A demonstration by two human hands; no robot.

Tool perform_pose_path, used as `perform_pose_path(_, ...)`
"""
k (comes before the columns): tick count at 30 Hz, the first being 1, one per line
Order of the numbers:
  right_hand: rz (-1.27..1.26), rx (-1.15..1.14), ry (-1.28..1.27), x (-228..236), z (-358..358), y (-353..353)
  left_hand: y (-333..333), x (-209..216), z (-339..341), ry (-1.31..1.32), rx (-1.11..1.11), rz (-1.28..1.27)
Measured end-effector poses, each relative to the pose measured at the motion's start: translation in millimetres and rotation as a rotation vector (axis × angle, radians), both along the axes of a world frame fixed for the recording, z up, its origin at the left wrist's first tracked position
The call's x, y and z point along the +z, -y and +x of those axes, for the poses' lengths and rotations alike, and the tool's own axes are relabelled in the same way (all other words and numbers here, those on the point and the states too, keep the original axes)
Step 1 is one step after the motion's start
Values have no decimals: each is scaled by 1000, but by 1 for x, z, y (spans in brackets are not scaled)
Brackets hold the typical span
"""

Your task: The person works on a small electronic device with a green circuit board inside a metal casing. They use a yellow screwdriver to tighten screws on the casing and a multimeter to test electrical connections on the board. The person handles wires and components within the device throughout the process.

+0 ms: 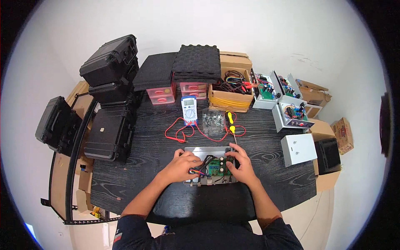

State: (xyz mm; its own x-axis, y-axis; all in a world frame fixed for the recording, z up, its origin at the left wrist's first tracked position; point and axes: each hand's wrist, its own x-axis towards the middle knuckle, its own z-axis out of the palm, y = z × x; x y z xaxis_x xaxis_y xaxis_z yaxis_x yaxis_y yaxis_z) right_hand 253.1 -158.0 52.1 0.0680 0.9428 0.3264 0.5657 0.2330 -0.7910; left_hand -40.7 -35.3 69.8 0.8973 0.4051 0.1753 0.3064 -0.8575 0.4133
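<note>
Close in front of me on the table lies an open metal chassis (201, 150) with a green circuit board (215, 167) inside. Black cables and a bundle of colored wires (199, 170) run across its left part. My left hand (182, 166) is closed on the chassis's left side, its curled fingers over the wires; some fingertips are hidden. On the right side, my right hand (242, 166) grips the chassis wall, thumb inside near the board and fingers along the far right corner. A yellow and black screwdriver (231, 123) lies just beyond, its shaft toward the right hand.
Behind the chassis are a blue and white multimeter (190, 111) with red leads and a clear tray of screws (213, 122). Black cases (109, 131) stack at left. A cable box (230, 100), open units (266, 92) and a closed white box (298, 149) stand rightward.
</note>
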Motion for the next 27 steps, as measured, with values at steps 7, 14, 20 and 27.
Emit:
perform_pose_path(7,10,9,19,-1,1,-1,4,1,2,0,37,78)
perform_pose_path(14,-20,7,-3,1,0,0,2,5,0,-32,26,57)
perform_pose_path(20,-24,30,-29,1,1,1,6,12,3,-65,41,116)
perform_pose_path(27,-191,267,153,45,16,16,2,25,-1,90,110,71)
